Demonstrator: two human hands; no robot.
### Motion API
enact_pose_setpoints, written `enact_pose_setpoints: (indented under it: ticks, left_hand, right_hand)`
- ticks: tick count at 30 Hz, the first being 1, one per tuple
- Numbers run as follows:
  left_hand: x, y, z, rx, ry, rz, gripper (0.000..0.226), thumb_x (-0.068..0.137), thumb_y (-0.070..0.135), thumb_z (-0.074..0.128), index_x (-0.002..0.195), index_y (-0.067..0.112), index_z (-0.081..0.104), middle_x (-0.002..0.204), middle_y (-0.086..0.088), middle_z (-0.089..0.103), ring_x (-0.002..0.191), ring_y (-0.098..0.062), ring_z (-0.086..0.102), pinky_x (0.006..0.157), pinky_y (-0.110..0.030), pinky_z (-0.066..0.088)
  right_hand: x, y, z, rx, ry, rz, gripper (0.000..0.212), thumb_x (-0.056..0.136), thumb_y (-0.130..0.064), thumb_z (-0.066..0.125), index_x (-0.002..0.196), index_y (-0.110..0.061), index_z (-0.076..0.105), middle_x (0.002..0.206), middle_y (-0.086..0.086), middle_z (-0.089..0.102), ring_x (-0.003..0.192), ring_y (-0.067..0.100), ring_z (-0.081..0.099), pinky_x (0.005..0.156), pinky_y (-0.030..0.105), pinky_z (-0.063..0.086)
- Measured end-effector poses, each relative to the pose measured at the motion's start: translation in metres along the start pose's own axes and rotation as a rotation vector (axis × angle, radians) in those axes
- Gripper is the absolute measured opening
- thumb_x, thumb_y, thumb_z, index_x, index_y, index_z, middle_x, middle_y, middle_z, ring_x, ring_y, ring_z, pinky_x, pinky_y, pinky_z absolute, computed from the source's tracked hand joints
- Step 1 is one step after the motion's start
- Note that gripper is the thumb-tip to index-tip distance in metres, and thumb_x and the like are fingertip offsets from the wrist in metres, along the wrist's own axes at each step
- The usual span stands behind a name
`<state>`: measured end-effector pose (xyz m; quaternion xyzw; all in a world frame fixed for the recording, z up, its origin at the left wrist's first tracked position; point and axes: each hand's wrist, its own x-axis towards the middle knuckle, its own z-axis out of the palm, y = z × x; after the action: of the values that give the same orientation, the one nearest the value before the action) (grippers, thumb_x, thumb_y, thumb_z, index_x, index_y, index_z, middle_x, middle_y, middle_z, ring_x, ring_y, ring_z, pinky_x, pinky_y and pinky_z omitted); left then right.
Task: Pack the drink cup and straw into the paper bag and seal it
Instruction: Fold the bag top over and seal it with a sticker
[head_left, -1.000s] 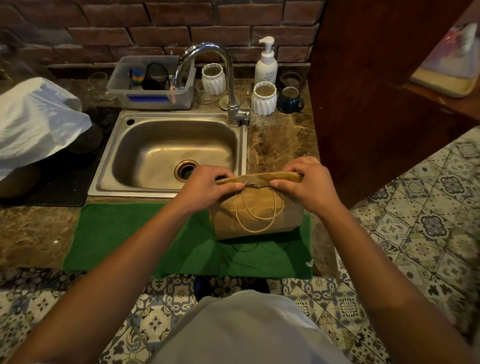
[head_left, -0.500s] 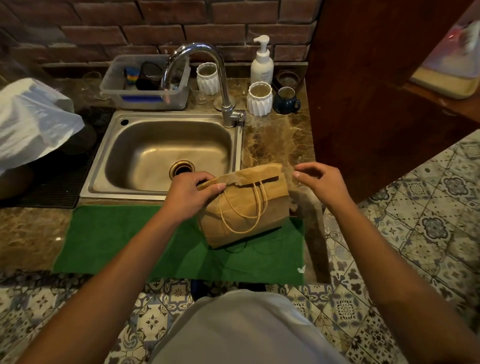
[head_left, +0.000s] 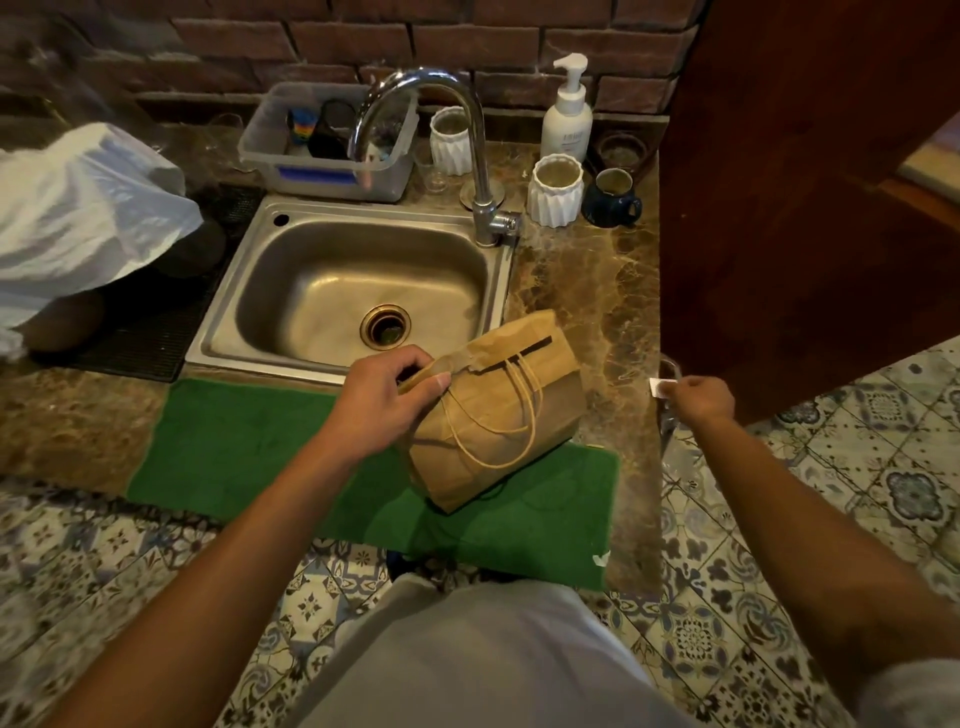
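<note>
Already folded shut, the creased paper bag (head_left: 498, 415) leaned near the surface's (head_left: 587, 291) front edge.
Left hand (head_left: 387, 397) pinched its folded top; right hand (head_left: 698, 397) gripped a small white slip (head_left: 658, 387).

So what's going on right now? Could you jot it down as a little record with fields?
setting: counter with a steel sink below a brick wall
paper bag: brown, top folded over, tilted, resting on the green mat
left hand: grips the bag's folded top at its left end
right hand: off to the right at the counter's edge, pinching a small white piece, perhaps a sticker
cup and straw: not visible
seal: not yet applied
</note>
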<state>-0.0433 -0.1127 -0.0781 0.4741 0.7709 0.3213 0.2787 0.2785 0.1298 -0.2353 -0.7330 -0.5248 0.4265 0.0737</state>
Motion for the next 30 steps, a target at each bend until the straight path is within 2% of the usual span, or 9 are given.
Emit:
enact_pose_setpoints:
  ticks: [3, 5, 9, 13, 16, 19, 24, 27, 30]
  left_hand:
    - [0.001, 0.004, -0.001, 0.025, -0.027, 0.019, 0.015, 0.093, 0.029, 0.071, 0.085, 0.016, 0.069, 0.079, -0.002, 0.068, 0.077, -0.022, 0.063, 0.066, -0.034, 0.045]
    - [0.001, 0.007, -0.001, 0.044, -0.038, 0.029, 0.018, 0.092, 0.032, 0.069, 0.083, 0.017, 0.068, 0.078, -0.002, 0.067, 0.075, -0.023, 0.062, 0.066, -0.036, 0.047]
    - [0.001, 0.013, -0.002, 0.099, -0.05, 0.007, 0.021, 0.089, 0.039, 0.062, 0.078, 0.02, 0.063, 0.074, -0.001, 0.064, 0.072, -0.022, 0.058, 0.064, -0.037, 0.045]
    - [0.0, 0.017, 0.0, 0.093, -0.088, -0.033, 0.02, 0.091, 0.024, 0.069, 0.077, 0.011, 0.064, 0.076, -0.011, 0.066, 0.073, -0.029, 0.059, 0.062, -0.036, 0.043]
    - [-0.001, 0.019, 0.004, 0.018, -0.115, -0.074, 0.02, 0.091, 0.023, 0.068, 0.077, 0.01, 0.063, 0.066, -0.006, 0.06, 0.059, -0.02, 0.051, 0.057, -0.037, 0.041]
    - [-0.003, 0.022, 0.008, -0.013, -0.128, -0.118, 0.021, 0.092, 0.024, 0.067, 0.079, 0.007, 0.062, 0.064, 0.0, 0.056, 0.057, -0.015, 0.049, 0.056, -0.034, 0.039]
    - [-0.01, 0.025, 0.014, -0.091, -0.139, -0.156, 0.018, 0.092, 0.018, 0.068, 0.079, 0.006, 0.064, 0.059, 0.006, 0.058, 0.05, -0.005, 0.05, 0.054, -0.027, 0.04]
    - [-0.014, 0.025, 0.014, -0.114, -0.141, -0.152, 0.015, 0.09, 0.021, 0.067, 0.083, 0.008, 0.068, 0.073, -0.008, 0.068, 0.067, -0.015, 0.059, 0.065, -0.034, 0.045]
    - [-0.017, 0.022, 0.013, -0.124, -0.131, -0.129, 0.018, 0.087, 0.027, 0.064, 0.095, 0.014, 0.074, 0.088, -0.018, 0.072, 0.081, -0.035, 0.067, 0.073, -0.05, 0.054]
  right_hand:
    - [-0.003, -0.006, -0.006, -0.081, -0.003, -0.103, 0.007, 0.093, -0.018, 0.072, 0.095, -0.012, 0.075, 0.104, 0.016, 0.075, 0.094, 0.03, 0.07, 0.087, 0.045, 0.057]
    - [-0.004, -0.008, -0.009, -0.136, -0.007, -0.163, 0.006, 0.094, -0.017, 0.071, 0.09, -0.015, 0.073, 0.099, 0.014, 0.074, 0.088, 0.027, 0.068, 0.084, 0.043, 0.056]
    - [-0.01, -0.012, -0.008, -0.237, 0.054, -0.248, 0.008, 0.095, -0.02, 0.07, 0.094, -0.015, 0.075, 0.098, 0.011, 0.075, 0.092, 0.03, 0.07, 0.084, 0.046, 0.059]
    - [-0.021, -0.027, -0.018, -0.149, 0.133, -0.312, 0.006, 0.095, -0.021, 0.071, 0.093, -0.019, 0.076, 0.098, 0.008, 0.077, 0.09, 0.025, 0.072, 0.083, 0.042, 0.059]
    - [-0.042, -0.046, -0.034, 0.054, 0.097, -0.359, 0.01, 0.091, -0.02, 0.077, 0.1, -0.017, 0.078, 0.097, 0.004, 0.076, 0.088, 0.019, 0.073, 0.083, 0.039, 0.061]
    - [-0.093, -0.075, -0.04, 0.274, 0.0, -0.404, 0.02, 0.087, -0.019, 0.081, 0.106, -0.013, 0.079, 0.091, 0.003, 0.077, 0.07, 0.005, 0.071, 0.066, 0.021, 0.056]
    - [-0.194, -0.106, -0.014, 0.538, -0.373, -0.399, 0.01, 0.088, -0.015, 0.079, 0.097, -0.012, 0.074, 0.081, 0.0, 0.08, 0.066, 0.008, 0.074, 0.056, 0.02, 0.057]
    - [-0.222, -0.111, 0.019, 0.531, -0.53, -0.351, 0.009, 0.088, -0.014, 0.079, 0.095, -0.012, 0.073, 0.078, 0.004, 0.079, 0.061, 0.011, 0.071, 0.051, 0.021, 0.052]
    - [-0.228, -0.112, 0.044, 0.496, -0.558, -0.328, 0.011, 0.088, -0.018, 0.081, 0.093, -0.013, 0.073, 0.072, 0.003, 0.077, 0.055, 0.008, 0.065, 0.046, 0.021, 0.047]
